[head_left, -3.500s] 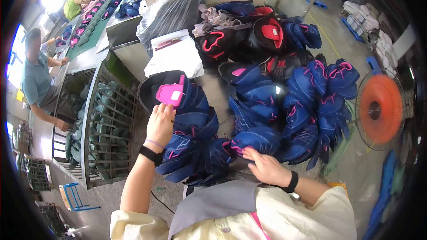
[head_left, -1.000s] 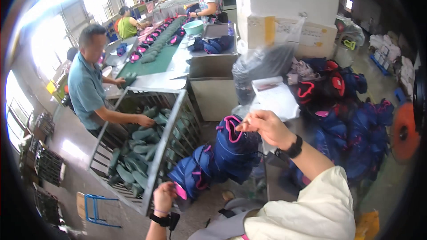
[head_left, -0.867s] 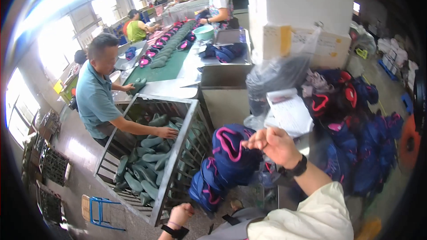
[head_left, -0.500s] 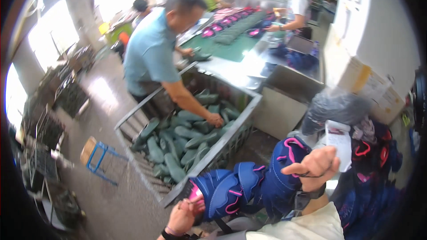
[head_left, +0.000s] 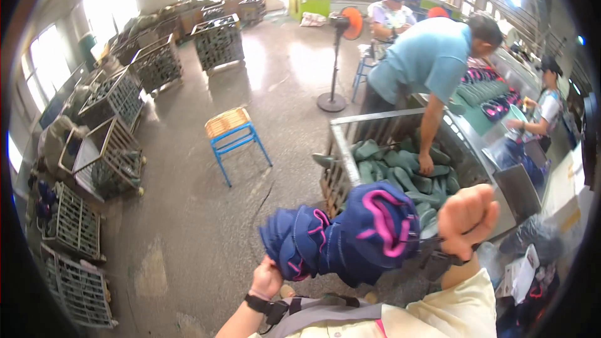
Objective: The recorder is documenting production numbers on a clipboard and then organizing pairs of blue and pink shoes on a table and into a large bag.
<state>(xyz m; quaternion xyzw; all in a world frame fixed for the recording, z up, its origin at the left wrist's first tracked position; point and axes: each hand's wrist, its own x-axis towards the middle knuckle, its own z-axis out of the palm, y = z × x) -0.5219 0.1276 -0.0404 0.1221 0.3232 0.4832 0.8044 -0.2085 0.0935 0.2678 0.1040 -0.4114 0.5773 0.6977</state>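
A nested stack of navy-blue shoe uppers (head_left: 341, 244) with pink trim stretches sideways in front of my body. My left hand (head_left: 267, 277) is closed on its left end, fingers pinched at the fabric. Past the right end, beside the pink-edged opening, my right hand (head_left: 469, 219) is raised with its fingers curled. A thin dark line runs from it toward the stack; what the fingers hold, if anything, is hidden. Just beyond the stack, grey-green shoe lasts (head_left: 407, 175) fill a metal-barred crate (head_left: 343, 156).
A co-worker in a blue shirt (head_left: 416, 56) bends over the crate, one arm among the lasts. A blue-legged stool (head_left: 228, 122) stands on the floor (head_left: 188, 213), with a pedestal fan (head_left: 337, 62) farther off. Barred carts (head_left: 156, 62) line the left. A plastic bag (head_left: 535, 238) lies at right.
The view has swung left, bringing the stool and carts toward the middle. The stack stays between my hands but is lifted and turned, its pink opening facing me more. The co-worker leans lower.
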